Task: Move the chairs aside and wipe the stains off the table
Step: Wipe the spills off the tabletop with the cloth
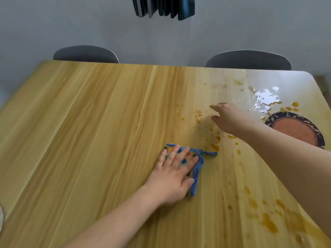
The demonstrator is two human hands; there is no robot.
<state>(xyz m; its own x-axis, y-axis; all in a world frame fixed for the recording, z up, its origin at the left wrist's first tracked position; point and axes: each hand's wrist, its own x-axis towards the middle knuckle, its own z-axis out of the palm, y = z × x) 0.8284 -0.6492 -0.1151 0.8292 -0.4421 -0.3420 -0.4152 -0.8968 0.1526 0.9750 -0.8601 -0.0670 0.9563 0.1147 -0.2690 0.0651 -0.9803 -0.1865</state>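
Observation:
A light wooden table (89, 140) fills the view. My left hand (172, 174) lies flat, fingers spread, on a blue-edged cloth with coloured dots (196, 169) near the table's middle. Orange stains (215, 140) are spattered just right of the cloth, and more orange stains (268, 222) lie at the near right. My right hand (229, 119) hovers open above the stains further back, holding nothing. A shiny wet patch (265, 101) glints at the far right corner. Two dark grey chair backs, the left chair (86, 54) and the right chair (249, 59), stand behind the table's far edge.
A round patterned plate or mat with an orange centre (295, 129) sits at the right edge, partly behind my right forearm. A grey wall rises behind the chairs, with a dark blue curtain (163, 8) hanging at the top. The table's right far corner is rounded.

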